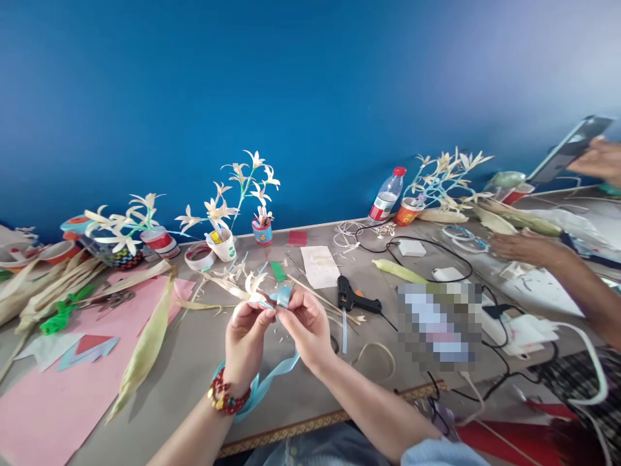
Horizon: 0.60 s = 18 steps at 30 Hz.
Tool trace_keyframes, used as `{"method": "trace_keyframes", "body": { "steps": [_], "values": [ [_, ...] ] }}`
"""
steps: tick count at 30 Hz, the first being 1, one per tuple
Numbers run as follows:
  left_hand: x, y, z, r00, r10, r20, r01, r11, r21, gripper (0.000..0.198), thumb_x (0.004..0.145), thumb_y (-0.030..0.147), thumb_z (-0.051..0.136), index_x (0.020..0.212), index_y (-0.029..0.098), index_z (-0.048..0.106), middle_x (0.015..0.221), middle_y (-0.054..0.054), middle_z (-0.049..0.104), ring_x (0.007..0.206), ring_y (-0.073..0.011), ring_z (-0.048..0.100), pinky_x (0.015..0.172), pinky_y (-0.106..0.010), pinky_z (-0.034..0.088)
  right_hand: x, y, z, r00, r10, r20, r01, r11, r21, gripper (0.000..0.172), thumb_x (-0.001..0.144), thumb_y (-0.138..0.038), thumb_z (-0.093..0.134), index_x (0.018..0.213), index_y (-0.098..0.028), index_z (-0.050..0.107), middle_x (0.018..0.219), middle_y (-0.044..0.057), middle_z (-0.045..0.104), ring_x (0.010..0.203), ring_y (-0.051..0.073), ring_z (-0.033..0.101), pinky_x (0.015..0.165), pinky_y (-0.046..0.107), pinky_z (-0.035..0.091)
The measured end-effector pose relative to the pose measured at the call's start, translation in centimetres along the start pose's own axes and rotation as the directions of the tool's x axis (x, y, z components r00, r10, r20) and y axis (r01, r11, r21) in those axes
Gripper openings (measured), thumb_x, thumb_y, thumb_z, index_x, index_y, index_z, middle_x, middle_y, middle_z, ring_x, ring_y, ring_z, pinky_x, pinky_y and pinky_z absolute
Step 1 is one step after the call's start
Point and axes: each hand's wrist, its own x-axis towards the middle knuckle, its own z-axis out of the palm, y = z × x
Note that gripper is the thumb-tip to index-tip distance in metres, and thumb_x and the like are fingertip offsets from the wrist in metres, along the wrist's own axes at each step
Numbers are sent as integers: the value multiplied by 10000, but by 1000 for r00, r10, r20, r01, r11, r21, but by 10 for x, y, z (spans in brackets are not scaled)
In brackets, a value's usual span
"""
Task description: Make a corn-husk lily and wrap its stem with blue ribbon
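Clock positions are read from my hands, with twelve toward the blue wall (310, 110). Between ten and eleven, a white cup (222, 247) with green marks holds flower stems and a yellow item; the white blooms rise above its rim. Just short of twelve, a small blue tin (262, 233) with a red rim holds upright, pale-tipped items too small to identify. At ten, a red-and-white cup (165, 244) stands below more pale blooms (123, 226). At two, an orange cup (409, 212) holds a spray of flowers (444, 173) on light-blue stems. Beside it, between one and two, a clear bottle (387, 196) with a red cap contains some clear liquid and leans slightly.

At the centre, my hands meet just above the table (310, 404). My left hand (246, 333) is nearly closed, thumb against curled fingers, pinching the base of a pale flower (253, 286) whose petals point toward eleven. My right hand (308, 325), likewise drawn in, pinches a loop of light-blue ribbon (283, 297) beside that base; a length of the same ribbon trails below toward seven. My left forearm enters from seven, a red beaded bracelet (228, 396) at its wrist; my right enters between four and five.
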Motion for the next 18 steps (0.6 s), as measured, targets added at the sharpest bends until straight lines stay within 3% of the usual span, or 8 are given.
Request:
{"method": "trace_keyframes", "body": {
  "steps": [6, 11, 18],
  "values": [
    [0, -1, -4, 999, 6, 53, -7, 1000, 13, 110, 758, 264, 781, 794, 182, 717, 802, -32, 630, 739, -140, 572, 680, -241, 504, 2, -3, -1, 982, 178, 59, -185, 971, 148, 290, 759, -303, 782, 685, -224, 513, 687, -27, 558, 669, 149, 536, 651, 276, 430],
    [0, 1, -8, 989, 11, 148, -15, 999, 28, 65, 822, 240, 718, 839, 180, 699, 836, -24, 574, 731, -138, 545, 678, -262, 482, 10, -9, -3, 917, 368, 156, -399, 863, 310, 265, 673, -227, 816, 645, -208, 553, 667, -25, 612, 649, 136, 553, 670, 268, 450],
    [1, 0, -9, 989, -9, 146, 6, 1000, 19, 126, 817, 295, 722, 820, 178, 676, 849, -34, 569, 714, -143, 535, 658, -273, 481, 10, -12, -2, 881, 436, 182, -472, 818, 328, 269, 671, -222, 831, 630, -205, 565, 623, -36, 590, 621, 129, 546, 667, 272, 463]
  ]
}}
